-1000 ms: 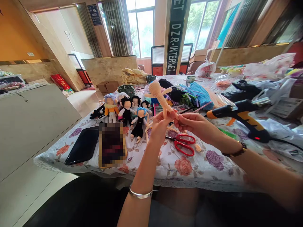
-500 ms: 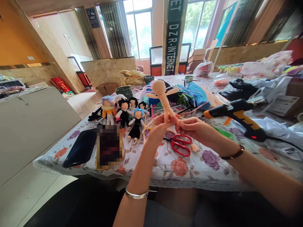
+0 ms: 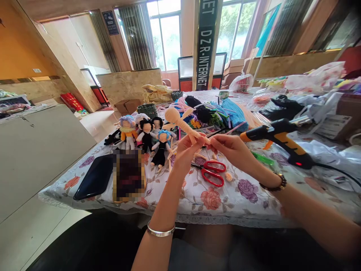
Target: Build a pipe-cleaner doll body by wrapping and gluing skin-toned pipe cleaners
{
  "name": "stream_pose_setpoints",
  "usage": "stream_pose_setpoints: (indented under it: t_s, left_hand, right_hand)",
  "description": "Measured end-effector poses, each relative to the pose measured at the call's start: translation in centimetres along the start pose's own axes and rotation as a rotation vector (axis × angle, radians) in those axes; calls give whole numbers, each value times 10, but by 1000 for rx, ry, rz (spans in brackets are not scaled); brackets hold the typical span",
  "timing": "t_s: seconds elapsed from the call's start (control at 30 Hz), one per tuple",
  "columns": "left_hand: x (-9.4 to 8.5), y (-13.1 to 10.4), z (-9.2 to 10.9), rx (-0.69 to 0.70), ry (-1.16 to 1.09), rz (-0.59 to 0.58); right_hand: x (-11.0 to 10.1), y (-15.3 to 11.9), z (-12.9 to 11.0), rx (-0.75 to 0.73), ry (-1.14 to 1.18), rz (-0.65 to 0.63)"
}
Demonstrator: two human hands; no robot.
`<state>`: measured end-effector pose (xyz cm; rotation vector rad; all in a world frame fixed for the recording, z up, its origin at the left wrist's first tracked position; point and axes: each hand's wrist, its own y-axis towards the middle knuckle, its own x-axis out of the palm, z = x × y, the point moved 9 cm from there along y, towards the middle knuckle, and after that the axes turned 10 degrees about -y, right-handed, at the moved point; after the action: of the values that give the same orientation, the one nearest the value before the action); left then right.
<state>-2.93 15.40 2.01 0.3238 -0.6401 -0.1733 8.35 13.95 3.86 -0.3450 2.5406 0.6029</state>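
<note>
A peach-coloured doll body (image 3: 183,126), with a round head, thin arms and legs, is held above the table, tilted with its head to the upper left. My left hand (image 3: 188,148) is closed around its lower end. My right hand (image 3: 229,147) pinches the tip of one leg, close beside the left fingertips. Red-handled scissors (image 3: 213,173) lie on the cloth just below both hands, their blades partly hidden. A small peach piece (image 3: 228,176) rests to the right of the scissors.
Several finished dolls (image 3: 146,131) stand left of my hands. Two flat phone-like things, one a dark phone (image 3: 94,176), lie in front. A glue gun (image 3: 282,139) with a lit red light lies right, its cable trailing off. Fuzzy blue stems (image 3: 232,111) are piled behind.
The doll body has tipped over to the left, its head lower than before. My hands stay at its leg end, and the right hand has moved slightly left and up.
</note>
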Motion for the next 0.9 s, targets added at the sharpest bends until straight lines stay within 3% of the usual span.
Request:
stream_pose_setpoints:
  t_s: [0.2, 0.6, 0.73, 0.9]
  left_hand:
    - [2, 0, -2, 0, 31, -29]
    - [7, -4, -6, -34, 60, -87]
    - [9, -2, -6, -23, 28, -109]
    - [1, 3, -2, 35, 20, -43]
  right_hand:
    - [-2, -1, 0, 5, -2, -14]
    - [4, -6, 7, 180, 299, -52]
    - [8, -5, 11, 215, 391, -112]
    - [20, -4, 15, 268, 589, -245]
